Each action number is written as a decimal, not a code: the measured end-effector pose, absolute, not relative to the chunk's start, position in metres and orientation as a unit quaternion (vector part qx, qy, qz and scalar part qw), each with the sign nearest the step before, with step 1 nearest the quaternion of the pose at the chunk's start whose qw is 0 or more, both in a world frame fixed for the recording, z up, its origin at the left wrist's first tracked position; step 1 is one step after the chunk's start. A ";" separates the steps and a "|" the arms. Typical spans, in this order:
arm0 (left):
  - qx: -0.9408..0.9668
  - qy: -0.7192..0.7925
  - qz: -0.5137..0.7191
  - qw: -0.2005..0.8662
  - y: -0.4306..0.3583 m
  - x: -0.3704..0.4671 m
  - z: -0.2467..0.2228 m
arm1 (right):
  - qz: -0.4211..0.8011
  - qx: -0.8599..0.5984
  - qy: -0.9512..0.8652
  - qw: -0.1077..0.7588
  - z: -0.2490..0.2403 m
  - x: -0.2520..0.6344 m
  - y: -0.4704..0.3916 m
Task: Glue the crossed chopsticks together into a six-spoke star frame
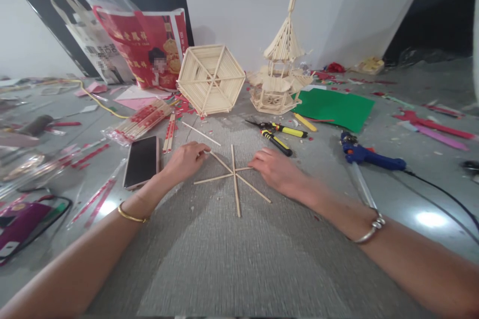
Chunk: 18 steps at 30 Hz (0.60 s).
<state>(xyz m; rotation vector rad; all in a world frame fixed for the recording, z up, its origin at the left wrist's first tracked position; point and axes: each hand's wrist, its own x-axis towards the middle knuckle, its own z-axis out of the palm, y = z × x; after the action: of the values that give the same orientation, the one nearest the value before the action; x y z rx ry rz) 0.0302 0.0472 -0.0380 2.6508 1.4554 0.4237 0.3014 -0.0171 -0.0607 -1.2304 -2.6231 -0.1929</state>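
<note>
Several thin wooden sticks [236, 194] lie flat on the grey table, crossing at one middle point like a star. My left hand [187, 159] pinches the outer end of the upper-left stick. On the other side, my right hand [279, 173] has its fingers closed on the end of the stick that points right. A loose stick [201, 133] lies just beyond the star. Behind it, a hexagonal stick panel [211, 79] leans upright, and a stick pagoda model [280, 67] stands beside it.
Yellow-and-black pliers [277, 134] lie beyond my right hand, with a blue glue gun [370, 154] farther right. A phone [141, 162] and packed chopsticks [144, 118] are at left. Green paper [333, 107] and a red bag [144, 47] are at the back.
</note>
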 end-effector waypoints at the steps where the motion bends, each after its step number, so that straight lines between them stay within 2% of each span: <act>1: 0.867 0.476 0.139 0.044 0.047 0.030 -0.038 | -0.066 -0.421 -0.897 0.122 -0.061 0.302 -0.017; 18: 0.874 0.464 0.135 0.046 0.050 0.033 -0.038 | -0.052 -0.434 -0.894 0.095 -0.057 0.297 -0.020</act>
<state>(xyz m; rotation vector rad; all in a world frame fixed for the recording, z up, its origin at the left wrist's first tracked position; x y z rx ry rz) 0.0331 0.0500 -0.0384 2.6700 1.4163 0.4138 0.2972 -0.0204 -0.0567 -1.2874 -2.6522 -0.1534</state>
